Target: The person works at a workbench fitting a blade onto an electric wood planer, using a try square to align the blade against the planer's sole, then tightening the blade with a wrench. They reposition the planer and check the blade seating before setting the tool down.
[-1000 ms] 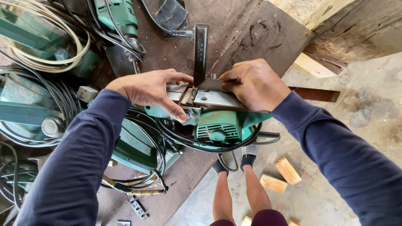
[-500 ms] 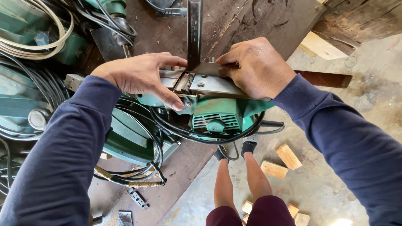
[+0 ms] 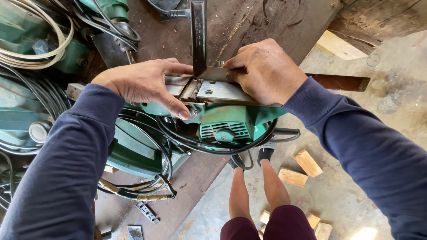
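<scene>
Your left hand [image 3: 147, 84] lying flat, fingers spread, steadying the green electric planer [image 3: 222, 118] upturned on the brown workbench [image 3: 267, 22], your right hand [image 3: 264, 71] pinching the dark steel square [image 3: 199, 40] against the planer's grey sole plate [image 3: 222, 91], black cord [image 3: 213, 149] looping beneath, wood offcuts [image 3: 300, 169] lying on the floor.

The view has drawn closer and slid a little over the second: the green power planer [image 3: 227, 120] upturned on the desk [image 3: 267, 26] now sits higher and nearer the middle of the picture, and the wood blocks on the floor [image 3: 307, 162] have come further into sight below. The steel square [image 3: 199, 38] has moved slightly left along the planer's sole plate, so its upright blade now runs off the top edge. The right hand [image 3: 262, 71] has shifted its grip forward, fingertips pressing the square's lower leg. The left hand [image 3: 147, 84] has stretched out, its fingers reaching closer to the blade.
</scene>
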